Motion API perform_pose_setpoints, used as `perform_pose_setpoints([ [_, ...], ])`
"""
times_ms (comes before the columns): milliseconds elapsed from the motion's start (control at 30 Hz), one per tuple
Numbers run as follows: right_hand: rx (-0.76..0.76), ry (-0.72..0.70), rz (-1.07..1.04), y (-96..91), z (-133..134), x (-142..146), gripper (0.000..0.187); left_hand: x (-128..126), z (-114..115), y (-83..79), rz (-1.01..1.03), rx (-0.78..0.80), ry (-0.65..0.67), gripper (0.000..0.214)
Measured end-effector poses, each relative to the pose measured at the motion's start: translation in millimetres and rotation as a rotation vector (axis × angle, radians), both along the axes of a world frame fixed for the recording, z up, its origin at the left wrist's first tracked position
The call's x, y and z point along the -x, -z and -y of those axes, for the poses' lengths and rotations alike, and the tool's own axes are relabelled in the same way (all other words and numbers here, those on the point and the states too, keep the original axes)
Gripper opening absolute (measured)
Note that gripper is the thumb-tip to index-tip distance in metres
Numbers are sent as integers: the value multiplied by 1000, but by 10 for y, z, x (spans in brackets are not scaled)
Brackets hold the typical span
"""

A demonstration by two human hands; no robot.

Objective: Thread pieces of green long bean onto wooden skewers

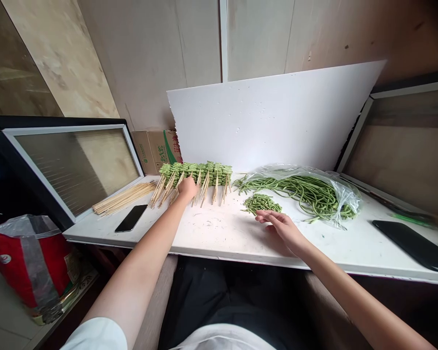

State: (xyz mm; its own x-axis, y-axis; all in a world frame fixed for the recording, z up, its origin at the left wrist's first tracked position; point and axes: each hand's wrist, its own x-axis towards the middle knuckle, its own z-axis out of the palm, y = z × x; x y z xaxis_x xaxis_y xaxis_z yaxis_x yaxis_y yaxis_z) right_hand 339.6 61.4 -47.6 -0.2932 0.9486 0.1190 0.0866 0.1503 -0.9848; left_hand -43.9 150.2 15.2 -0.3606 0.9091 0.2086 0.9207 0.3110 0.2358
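My left hand [188, 187] is closed among the stacked bean skewers [215, 174], with its fingers wrapped on a skewer and mostly hidden from me. Short green bean pieces are threaded on these bamboo sticks, whose bare ends point toward me. At the near edge of a loose pile of cut bean pieces [262, 202] is my right hand [280, 226]. Its thumb and fingertips are drawn together in a pinch, and whatever lies between them is too small to make out. Behind that pile, long beans [302, 189] spill from a clear plastic bag [345, 199].
Bare bamboo skewers [122, 198] lie at the left beside a phone [131, 218]. Another black phone-like object [410, 243] rests at the right. A white board [266, 121] leans at the back, near a cardboard box [155, 148]. A red bag [29, 262] stands below left.
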Motion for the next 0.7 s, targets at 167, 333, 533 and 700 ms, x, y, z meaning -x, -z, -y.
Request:
perform_pose_setpoints([
  [167,-74,-81,-75,53,1,-46,55,65,121,-7,-51,-103,-40,36],
  [333,-124,-80,-57,43,-33,-115,54,153,393,-18,-54,-165,-26,38],
  [533,-250,181,141,-132,-407,-459,43,308,815,198,13,-286,37,42],
  [700,-249,397,357,-336,-904,-964,40,406,1113,447,54,-268,46,39],
])
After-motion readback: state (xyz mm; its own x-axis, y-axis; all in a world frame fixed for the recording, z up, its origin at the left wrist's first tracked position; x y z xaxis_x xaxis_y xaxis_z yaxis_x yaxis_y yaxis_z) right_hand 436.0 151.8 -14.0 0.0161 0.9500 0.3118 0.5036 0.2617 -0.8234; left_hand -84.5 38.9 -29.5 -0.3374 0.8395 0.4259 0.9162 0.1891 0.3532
